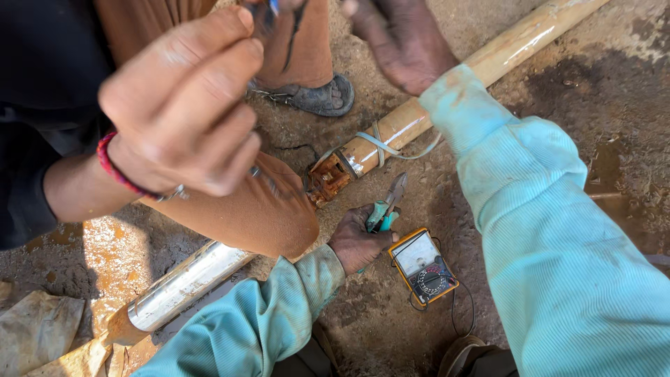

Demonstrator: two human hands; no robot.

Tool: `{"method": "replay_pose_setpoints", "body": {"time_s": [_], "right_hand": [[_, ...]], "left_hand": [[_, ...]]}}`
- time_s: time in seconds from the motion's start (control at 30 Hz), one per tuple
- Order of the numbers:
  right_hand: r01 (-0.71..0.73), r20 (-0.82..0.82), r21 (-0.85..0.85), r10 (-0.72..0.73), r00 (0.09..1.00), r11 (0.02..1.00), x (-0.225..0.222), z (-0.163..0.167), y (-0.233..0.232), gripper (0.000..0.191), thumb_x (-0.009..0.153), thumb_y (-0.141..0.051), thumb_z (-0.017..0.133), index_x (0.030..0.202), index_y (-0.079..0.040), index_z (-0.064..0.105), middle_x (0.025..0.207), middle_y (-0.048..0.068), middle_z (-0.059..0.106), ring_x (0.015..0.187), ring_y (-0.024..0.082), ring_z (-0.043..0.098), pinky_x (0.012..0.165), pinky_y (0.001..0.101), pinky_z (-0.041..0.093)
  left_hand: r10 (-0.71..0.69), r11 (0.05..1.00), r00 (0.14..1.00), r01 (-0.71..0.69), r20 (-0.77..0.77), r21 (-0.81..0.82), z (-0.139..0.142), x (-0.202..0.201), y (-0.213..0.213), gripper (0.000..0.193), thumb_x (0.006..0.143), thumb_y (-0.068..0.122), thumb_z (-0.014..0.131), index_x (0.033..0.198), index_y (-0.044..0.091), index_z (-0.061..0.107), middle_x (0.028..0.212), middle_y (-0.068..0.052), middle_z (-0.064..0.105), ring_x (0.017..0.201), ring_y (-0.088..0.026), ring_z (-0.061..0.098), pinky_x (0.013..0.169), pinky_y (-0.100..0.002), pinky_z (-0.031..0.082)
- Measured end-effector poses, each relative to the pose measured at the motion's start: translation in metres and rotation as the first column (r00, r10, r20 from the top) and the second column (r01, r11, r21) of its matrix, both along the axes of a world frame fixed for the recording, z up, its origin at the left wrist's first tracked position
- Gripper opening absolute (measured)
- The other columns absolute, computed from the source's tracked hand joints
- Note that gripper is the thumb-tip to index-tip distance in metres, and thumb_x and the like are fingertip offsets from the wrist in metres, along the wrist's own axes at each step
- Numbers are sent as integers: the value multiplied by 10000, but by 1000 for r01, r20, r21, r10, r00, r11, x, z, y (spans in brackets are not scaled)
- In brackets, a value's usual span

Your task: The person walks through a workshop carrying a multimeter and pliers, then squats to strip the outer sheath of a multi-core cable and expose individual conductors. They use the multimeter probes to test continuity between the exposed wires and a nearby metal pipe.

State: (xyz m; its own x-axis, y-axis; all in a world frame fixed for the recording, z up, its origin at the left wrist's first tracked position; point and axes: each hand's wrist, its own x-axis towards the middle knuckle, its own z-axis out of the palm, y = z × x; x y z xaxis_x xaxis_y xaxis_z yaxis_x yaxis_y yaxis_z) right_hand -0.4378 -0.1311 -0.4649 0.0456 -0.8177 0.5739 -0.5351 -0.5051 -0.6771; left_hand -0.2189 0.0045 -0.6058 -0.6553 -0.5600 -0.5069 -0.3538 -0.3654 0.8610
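Ground: wet brown muddy earth [614, 105], gritty, with a darker damp patch at the right
Sleeves: ribbed pale teal cloth sleeves [558, 230], soiled at the cuffs, reaching in from the lower edge
Co-worker: another person's hand [181, 105] with a red beaded wristband, close to the lens and blurred, pinching thin dark wires at the top edge; their orange-brown trouser knee [269, 213] hides the middle of the pipe run
Pipe: long tan round pipe [488, 63], smooth and mud-streaked, lying slantwise on the earth and cut off at the upper right
Steel part: shiny silver metal cylinder [185, 283], lower left, in line with the pipe; how the two join is hidden behind the knee
Right hand: right hand [401, 42] over the pipe near the top edge, fingers cut off by the frame, so whether it is clenched or released cannot be told
Left hand: left hand [357, 243] low near the ground, fist clenched around the pliers' handles
Meter: yellow-cased rectangular dial multimeter [423, 267], flat on the earth just beside the left hand, thin black leads curling from it
Sandal: worn grey sandal [317, 96] above the pipe end
Pliers: green-handled metal pliers [387, 206], nose tilted up toward the pipe end
Pipe end: rusty orange blocky fitting [328, 178], flaked and rough
Strap: pale flat band [391, 145] looped round the pipe
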Motion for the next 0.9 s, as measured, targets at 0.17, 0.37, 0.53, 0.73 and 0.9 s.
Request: {"method": "replay_pose_setpoints", "body": {"time_s": [0.17, 0.37, 0.53, 0.73, 0.9], "right_hand": [[-46, 28, -129, 50, 998, 991, -25, 19, 29, 274, 1217, -211, 513, 1183, 13, 668, 1071, 101, 716, 970, 171, 680, 872, 358, 586], [104, -127, 10, -102, 987, 995, -33, 27, 65, 316, 1214, -266, 604, 1149, 11, 741, 805, 90, 664, 682, 148, 559, 632, 329, 454], [189, -145, 84, -176, 974, 978, -26, 30, 74, 313, 1170, -265, 605, 1091, -8, 767, 701, 72, 633, 588, 160, 545, 554, 320, 442], [279, -257, 85, -250, 934, 956, -57, 14, 105, 253, 1149, -224, 661, 1135, 1, 776, 839, 124, 709, 675, 171, 626, 630, 334, 486], [309, -224, 201, -263, 938, 930, -90, -16, 167, 231, 1145, -221, 704, 1228, -14, 761, 967, 129, 753, 788, 133, 654, 732, 310, 528]], "left_hand": [[-58, 992, 998, 61, 27, -107, 15, 1, 4, 449, 805, 185, 778, 1206, 19, 663, 985, -35, 702, 897, -114, 606, 839, -301, 523], [-82, 986, 994, 91, 69, -143, 24, -2, 15, 492, 792, 207, 772, 1213, -10, 639, 1012, -75, 712, 926, -144, 618, 859, -323, 523], [-76, 990, 996, 80, 34, -114, 36, -2, 22, 523, 777, 225, 778, 1221, -15, 637, 1008, -65, 709, 925, -145, 624, 859, -322, 520], [-90, 975, 986, 116, 141, -189, 32, -3, 27, 530, 797, 239, 783, 1245, 10, 614, 990, -68, 703, 907, -159, 629, 850, -338, 526], [-30, 977, 994, 52, 108, -207, 18, -13, 36, 323, 793, 183, 777, 1059, 22, 692, 895, -47, 707, 834, -136, 636, 784, -317, 536]]}}
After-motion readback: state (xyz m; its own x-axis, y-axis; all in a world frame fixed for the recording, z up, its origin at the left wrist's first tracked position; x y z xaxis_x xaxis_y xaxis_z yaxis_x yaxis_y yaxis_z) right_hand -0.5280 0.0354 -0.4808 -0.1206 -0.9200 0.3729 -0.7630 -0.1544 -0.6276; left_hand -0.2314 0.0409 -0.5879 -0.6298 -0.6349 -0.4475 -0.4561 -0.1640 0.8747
